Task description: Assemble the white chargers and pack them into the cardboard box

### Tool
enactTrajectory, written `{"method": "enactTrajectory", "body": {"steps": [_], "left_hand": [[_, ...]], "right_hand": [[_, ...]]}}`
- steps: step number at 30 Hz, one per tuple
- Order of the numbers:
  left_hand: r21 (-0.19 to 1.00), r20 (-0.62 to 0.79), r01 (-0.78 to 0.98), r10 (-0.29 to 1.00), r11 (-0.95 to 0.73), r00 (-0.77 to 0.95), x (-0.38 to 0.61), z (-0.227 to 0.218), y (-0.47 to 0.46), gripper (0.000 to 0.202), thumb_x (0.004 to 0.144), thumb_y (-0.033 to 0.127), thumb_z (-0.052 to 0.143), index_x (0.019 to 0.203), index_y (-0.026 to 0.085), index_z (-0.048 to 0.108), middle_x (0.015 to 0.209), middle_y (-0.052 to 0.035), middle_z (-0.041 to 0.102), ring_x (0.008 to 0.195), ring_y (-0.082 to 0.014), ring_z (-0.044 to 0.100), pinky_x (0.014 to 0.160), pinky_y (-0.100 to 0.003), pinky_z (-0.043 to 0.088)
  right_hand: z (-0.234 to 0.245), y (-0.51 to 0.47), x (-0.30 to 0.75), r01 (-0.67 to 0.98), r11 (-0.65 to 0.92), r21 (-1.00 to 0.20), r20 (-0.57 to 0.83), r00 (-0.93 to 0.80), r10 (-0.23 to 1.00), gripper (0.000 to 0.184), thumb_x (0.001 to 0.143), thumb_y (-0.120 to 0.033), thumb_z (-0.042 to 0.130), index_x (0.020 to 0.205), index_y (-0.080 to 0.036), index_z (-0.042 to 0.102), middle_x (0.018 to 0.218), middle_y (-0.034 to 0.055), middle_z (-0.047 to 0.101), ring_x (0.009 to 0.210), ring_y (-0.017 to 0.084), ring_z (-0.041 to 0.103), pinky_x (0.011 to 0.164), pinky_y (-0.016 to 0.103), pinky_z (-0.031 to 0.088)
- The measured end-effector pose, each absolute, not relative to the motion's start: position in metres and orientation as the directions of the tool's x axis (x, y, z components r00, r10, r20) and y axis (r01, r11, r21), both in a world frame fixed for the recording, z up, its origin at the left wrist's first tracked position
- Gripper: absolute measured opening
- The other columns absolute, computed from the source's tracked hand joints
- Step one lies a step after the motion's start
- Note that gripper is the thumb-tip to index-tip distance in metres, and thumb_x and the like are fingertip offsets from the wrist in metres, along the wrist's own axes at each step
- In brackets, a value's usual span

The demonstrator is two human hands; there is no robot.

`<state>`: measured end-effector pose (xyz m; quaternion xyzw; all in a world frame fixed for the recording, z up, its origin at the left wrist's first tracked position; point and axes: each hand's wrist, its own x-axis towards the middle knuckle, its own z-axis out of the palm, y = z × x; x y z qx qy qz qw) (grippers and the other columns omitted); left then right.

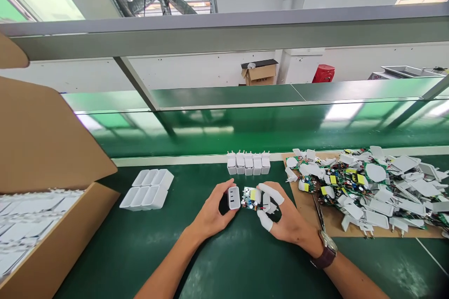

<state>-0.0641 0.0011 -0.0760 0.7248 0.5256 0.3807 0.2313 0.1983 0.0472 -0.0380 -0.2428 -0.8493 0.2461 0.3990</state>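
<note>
My left hand [214,212] is closed around a white charger housing [234,197], whose end with slot-like openings faces up toward me. Close to its right, my right hand [280,212] grips a small circuit board [249,197] with a yellow-topped component, between fingers that wear white finger cots. The board's left end is near the housing, and I cannot tell whether they touch. Behind my hands several white chargers [249,164] with prongs up stand in a row. To the left sits a block of white housings [146,190] in two rows.
At the right a heap of circuit boards and white plastic parts [379,187] covers a cardboard sheet [335,224]. Dark tweezers [319,212] lie at its left side. An open carton [87,215] filled with white parts stands at the left. A green ledge [245,126] runs behind the table.
</note>
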Motion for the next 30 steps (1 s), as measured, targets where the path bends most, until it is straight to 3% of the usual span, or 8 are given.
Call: {"method": "enactTrajectory", "body": {"steps": [7, 21, 30], "left_hand": [[0.66, 0.416, 0.586, 0.879, -0.469, 0.235, -0.051, -0.065, 0.0, 0.073, 0.094, 0.016, 0.062, 0.157, 0.031, 0.028, 0.137, -0.0126, 0.062, 0.127, -0.0282, 0.06, 0.107, -0.052, 0.054], [0.639, 0.382, 0.612, 0.883, -0.466, 0.273, -0.05, -0.067, 0.0, 0.073, 0.095, 0.019, 0.062, 0.158, 0.03, 0.026, 0.138, -0.0133, 0.063, 0.131, -0.03, 0.057, 0.107, -0.055, 0.054], [0.628, 0.423, 0.591, 0.86, -0.506, 0.287, -0.049, -0.063, 0.0, 0.077, 0.095, 0.016, 0.062, 0.159, 0.033, 0.024, 0.137, -0.0099, 0.064, 0.13, -0.0269, 0.056, 0.108, -0.05, 0.054]], "right_hand": [[-0.035, 0.041, 0.195, 0.211, 0.849, -0.485, 0.628, -0.592, 0.505, 0.078, 0.086, -0.002, 0.054, 0.157, -0.026, 0.031, 0.133, 0.015, 0.06, 0.125, 0.031, 0.059, 0.103, 0.055, 0.056], [-0.041, 0.039, 0.194, 0.21, 0.837, -0.506, 0.626, -0.578, 0.524, 0.078, 0.086, -0.003, 0.054, 0.157, -0.025, 0.031, 0.131, 0.0142, 0.063, 0.124, 0.03, 0.06, 0.102, 0.051, 0.057], [-0.042, 0.038, 0.191, 0.232, 0.841, -0.489, 0.634, -0.569, 0.525, 0.078, 0.084, -0.003, 0.053, 0.156, -0.025, 0.033, 0.128, 0.0139, 0.064, 0.121, 0.03, 0.062, 0.1, 0.052, 0.059]]}}
